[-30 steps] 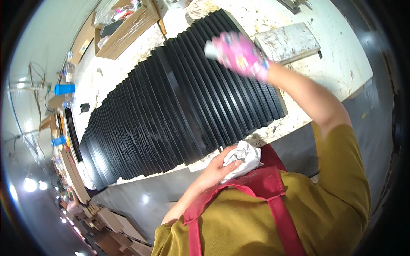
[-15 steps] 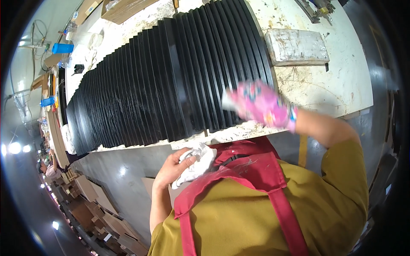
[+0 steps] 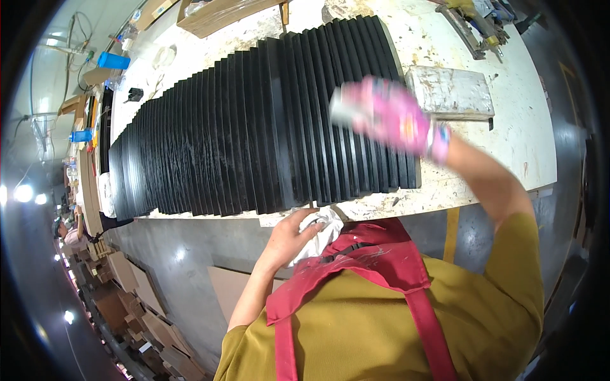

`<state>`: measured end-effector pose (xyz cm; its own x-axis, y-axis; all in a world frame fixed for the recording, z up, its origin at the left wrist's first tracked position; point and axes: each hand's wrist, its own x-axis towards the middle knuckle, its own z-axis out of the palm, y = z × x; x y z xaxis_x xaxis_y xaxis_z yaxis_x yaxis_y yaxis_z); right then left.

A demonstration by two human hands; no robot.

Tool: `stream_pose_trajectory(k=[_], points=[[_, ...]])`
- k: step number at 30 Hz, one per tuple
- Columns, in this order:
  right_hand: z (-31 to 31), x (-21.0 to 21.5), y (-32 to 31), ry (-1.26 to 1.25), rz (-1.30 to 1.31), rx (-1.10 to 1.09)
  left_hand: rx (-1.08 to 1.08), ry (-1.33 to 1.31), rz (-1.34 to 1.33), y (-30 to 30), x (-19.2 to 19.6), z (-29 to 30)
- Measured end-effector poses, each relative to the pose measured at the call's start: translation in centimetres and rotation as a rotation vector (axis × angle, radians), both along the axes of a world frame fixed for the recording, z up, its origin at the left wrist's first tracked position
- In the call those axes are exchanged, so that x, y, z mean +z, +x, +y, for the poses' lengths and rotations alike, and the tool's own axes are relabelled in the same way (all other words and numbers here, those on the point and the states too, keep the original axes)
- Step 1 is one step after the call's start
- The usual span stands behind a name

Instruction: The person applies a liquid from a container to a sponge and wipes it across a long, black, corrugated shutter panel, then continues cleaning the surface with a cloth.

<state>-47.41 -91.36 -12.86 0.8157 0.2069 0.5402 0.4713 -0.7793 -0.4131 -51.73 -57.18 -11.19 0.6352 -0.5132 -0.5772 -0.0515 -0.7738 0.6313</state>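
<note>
A long stack of black ribbed strips (image 3: 244, 136), overlapping like bellows pleats, spans the worktable (image 3: 527, 152). My right hand (image 3: 389, 117), in a pink patterned glove, is over the right part of the strips. It is blurred by motion; its fingers look drawn together, with something whitish at their tips that I cannot make out. My bare left hand (image 3: 289, 238) grips a crumpled white cloth (image 3: 323, 232) at the table's front edge, close to my red apron (image 3: 375, 254).
Right of the strips lies a whitish, stained block (image 3: 451, 92). Metal tools (image 3: 473, 32) sit at the far right, and an open cardboard box (image 3: 222, 16) stands at the back. Blue cups (image 3: 113, 61) are at the left. Flat cardboard (image 3: 232, 289) lies on the floor below the table.
My right hand has moved up and away over the strips. My left hand, with the white cloth, has shifted right and closer to the table edge. The whole view has tilted slightly.
</note>
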Motion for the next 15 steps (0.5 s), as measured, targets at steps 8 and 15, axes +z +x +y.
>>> stream_pose_trajectory(k=[8,15], points=[[-4.1,-3.9,15.3,-0.280,0.188,-0.497,0.066,-0.090,-0.047,-0.5,-1.3,-1.2],[5.2,0.3,-0.2,-0.154,0.349,0.264,0.069,-0.038,-0.052,-0.2,-1.2,-1.2]])
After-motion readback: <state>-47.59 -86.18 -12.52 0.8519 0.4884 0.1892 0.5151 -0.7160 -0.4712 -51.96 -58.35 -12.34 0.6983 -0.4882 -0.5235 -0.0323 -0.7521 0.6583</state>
